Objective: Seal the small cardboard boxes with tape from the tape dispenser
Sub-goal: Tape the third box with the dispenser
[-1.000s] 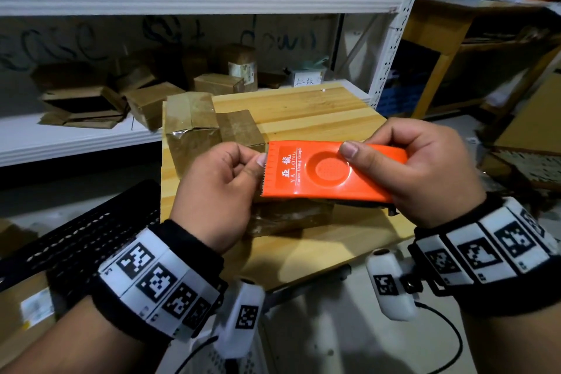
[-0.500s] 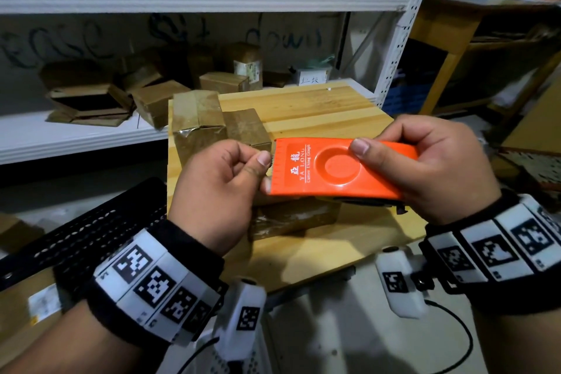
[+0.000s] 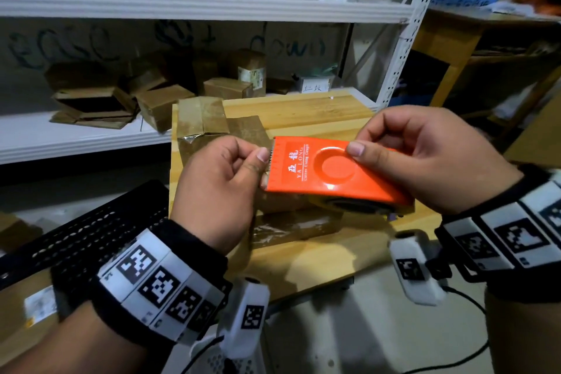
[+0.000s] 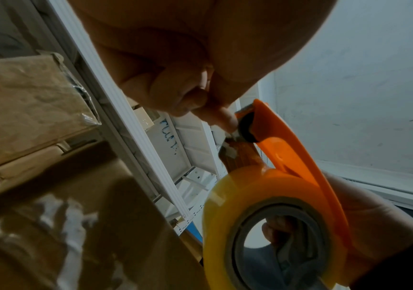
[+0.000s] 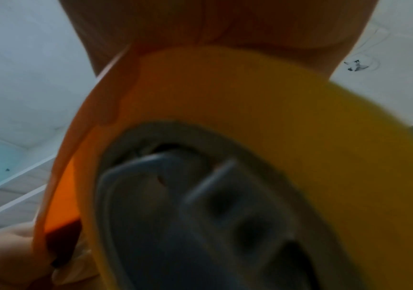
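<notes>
My right hand (image 3: 364, 146) grips the orange tape dispenser (image 3: 328, 173) above the wooden table (image 3: 303, 112), thumb on top. My left hand (image 3: 258, 158) pinches at its serrated front edge. In the left wrist view the left fingertips (image 4: 215, 115) pinch the tape end (image 4: 235, 155) by the black roller, with the yellow tape roll (image 4: 262, 215) below. The roll (image 5: 250, 109) fills the right wrist view. A taped brown box (image 3: 294, 228) lies under the dispenser, partly hidden. Two more boxes (image 3: 200, 121) stand behind my left hand.
White metal shelving (image 3: 91, 143) behind the table holds several cardboard boxes, some open. A black perforated crate (image 3: 76, 237) sits low at the left. A wooden desk (image 3: 449, 39) stands at the right, and bare floor lies in front of the table.
Both hands and the dispenser have stayed together at about the same spot. The dispenser's right end has tipped slightly lower. The left thumb remains at the serrated edge.
</notes>
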